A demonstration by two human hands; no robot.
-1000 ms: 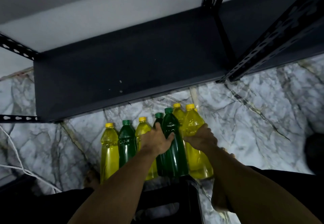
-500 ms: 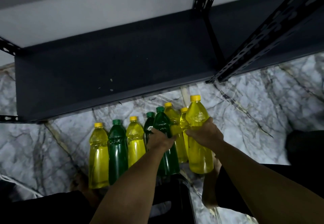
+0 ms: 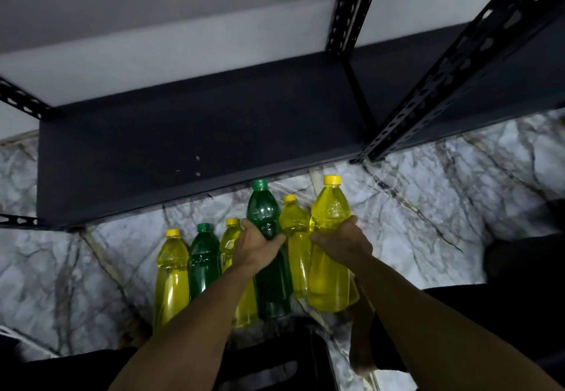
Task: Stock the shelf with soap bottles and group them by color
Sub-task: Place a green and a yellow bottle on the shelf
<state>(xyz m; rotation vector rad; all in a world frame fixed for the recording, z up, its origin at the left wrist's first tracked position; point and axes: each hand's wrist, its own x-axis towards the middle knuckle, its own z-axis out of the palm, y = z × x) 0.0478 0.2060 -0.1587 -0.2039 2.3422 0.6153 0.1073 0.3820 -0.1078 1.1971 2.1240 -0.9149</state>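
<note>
My left hand (image 3: 258, 245) grips a dark green soap bottle (image 3: 270, 280) around its upper body. A yellow soap bottle (image 3: 330, 274) is held in my right hand (image 3: 341, 242). Both bottles are lifted above the marble floor, just in front of the dark shelf board (image 3: 189, 146), which carries no bottles. On the floor stand a yellow bottle (image 3: 171, 274), a green bottle (image 3: 204, 260), a yellow bottle (image 3: 229, 237) partly hidden by my left arm, and another yellow bottle (image 3: 295, 237) between the two held ones.
A slotted black upright (image 3: 443, 75) rises at the shelf's front right, another post (image 3: 348, 23) behind it. A black crate (image 3: 275, 360) sits at the bottom between my arms. The floor is grey-veined marble (image 3: 428, 207).
Both hands have raised their bottles off the floor group and toward the shelf edge. The green and yellow bottles now stand higher than the others.
</note>
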